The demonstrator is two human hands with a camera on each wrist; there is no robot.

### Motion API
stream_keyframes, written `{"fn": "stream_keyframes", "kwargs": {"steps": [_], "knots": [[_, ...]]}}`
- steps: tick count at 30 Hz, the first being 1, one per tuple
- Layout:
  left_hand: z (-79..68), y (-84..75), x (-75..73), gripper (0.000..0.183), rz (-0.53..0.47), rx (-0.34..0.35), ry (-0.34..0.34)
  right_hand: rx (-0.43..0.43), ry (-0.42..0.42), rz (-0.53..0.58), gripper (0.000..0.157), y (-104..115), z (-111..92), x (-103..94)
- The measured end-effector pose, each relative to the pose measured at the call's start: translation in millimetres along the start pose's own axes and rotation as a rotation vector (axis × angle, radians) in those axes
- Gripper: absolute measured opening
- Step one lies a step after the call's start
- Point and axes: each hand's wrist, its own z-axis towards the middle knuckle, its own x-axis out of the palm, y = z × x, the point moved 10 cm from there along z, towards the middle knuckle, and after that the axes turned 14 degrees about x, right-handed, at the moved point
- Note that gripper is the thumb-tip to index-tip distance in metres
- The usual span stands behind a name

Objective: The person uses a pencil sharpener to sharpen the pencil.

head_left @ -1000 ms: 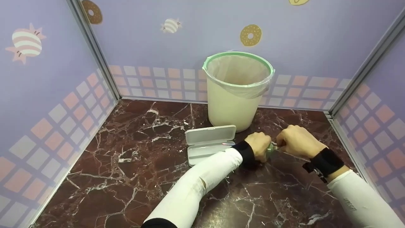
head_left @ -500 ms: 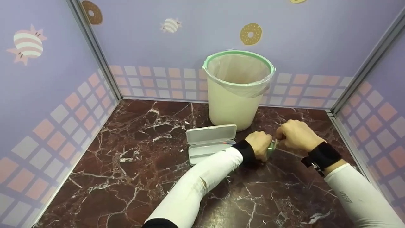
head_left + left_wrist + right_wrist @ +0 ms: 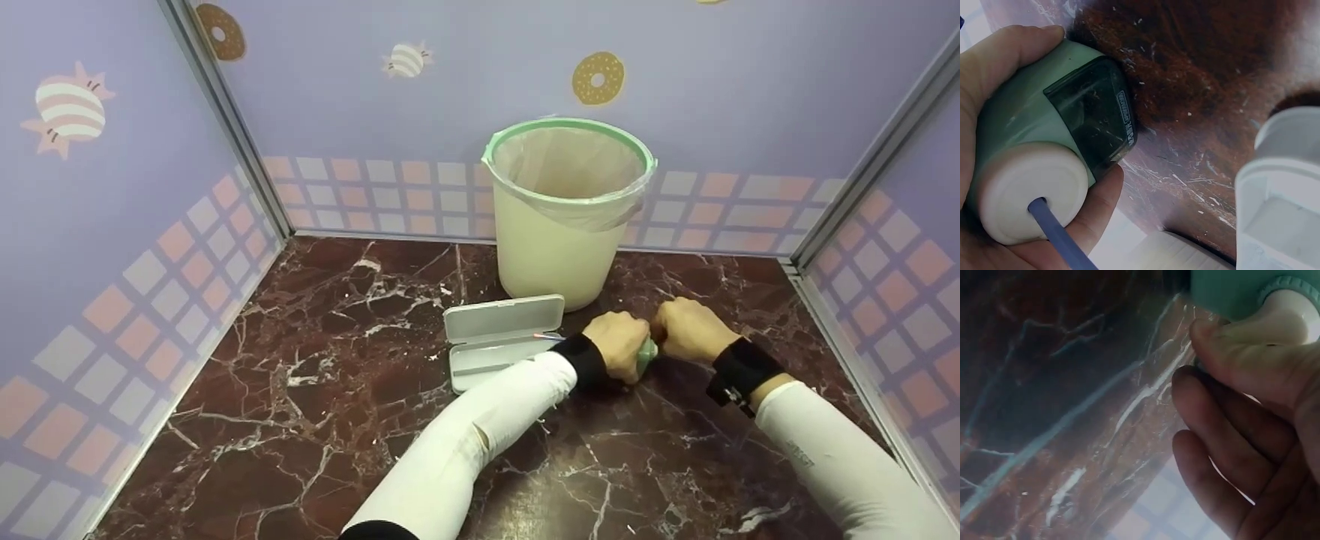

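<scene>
A green pencil sharpener (image 3: 1027, 107) with a dark clear window and a round cream front is gripped by my left hand (image 3: 619, 343). A blue-purple pencil (image 3: 1064, 239) stands in the hole of that front. On the sharpener's other side is a white crank (image 3: 1289, 318), with my right hand (image 3: 694, 330) at it. Its thumb and fingertips pinch the crank's end, which the thumb mostly hides. Left of the hands lies an open white pencil case (image 3: 504, 319), partly behind my left wrist. A thin stick with a reddish tip (image 3: 541, 336) shows over the case.
Behind the case stands a cream waste bin (image 3: 553, 251) with a green rim and a clear liner. Patterned walls (image 3: 405, 112) enclose the dark red marble-look tabletop (image 3: 360, 420) at the back and both sides. Small white bits lie scattered left of the case.
My right hand rose a little, then came down and leftward, close against the left hand. The crank shows from a different side. The left hand stays on the sharpener almost without moving.
</scene>
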Motion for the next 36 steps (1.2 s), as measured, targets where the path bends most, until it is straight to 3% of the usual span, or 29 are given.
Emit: {"fn": "stream_keyframes", "kwargs": {"steps": [10, 17, 36], "knots": [[-0.7, -2.6, 4.8, 0.056, 0.019, -0.011, 0.005, 0.051, 0.067, 0.112, 0.021, -14, -7, 14.6], [-0.3, 1.7, 4.9, 0.057, -0.001, -0.060, -0.001, 0.028, 0.014, 0.006, 0.034, -7, -17, 18.5], [0.2, 4.6, 4.2, 0.048, -0.015, -0.123, -0.006, -0.020, -0.107, -0.071, 0.033, 7, -48, 24.0]]}}
